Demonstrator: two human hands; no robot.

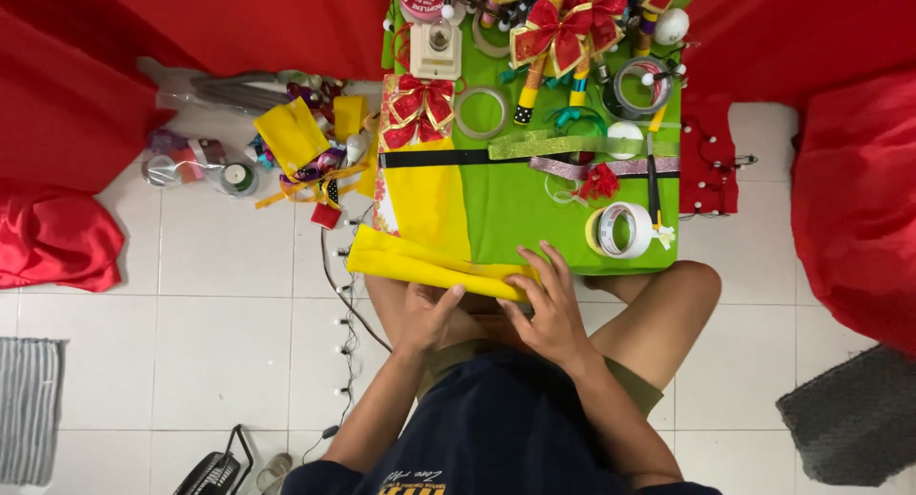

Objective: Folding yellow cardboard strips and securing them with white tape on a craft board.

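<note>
A folded yellow sheet of paper (420,261) lies across the near edge of a small table covered in green cloth (520,209). My left hand (431,315) pinches the sheet's near edge from below, thumb on top. My right hand (548,306) rests fingers spread on the sheet's right end, pressing it against the table edge. A second yellow piece (425,194) lies flat on the table's left side, under a black ribbon strip (448,158).
On the table stand red-gold bows (418,108), tape rolls (622,230), a ring of clear tape (480,112), glittery ribbons (572,145) and a dispenser (436,48). Craft scraps (301,147) lie on the white tile floor at left. Red fabric (849,199) surrounds the area.
</note>
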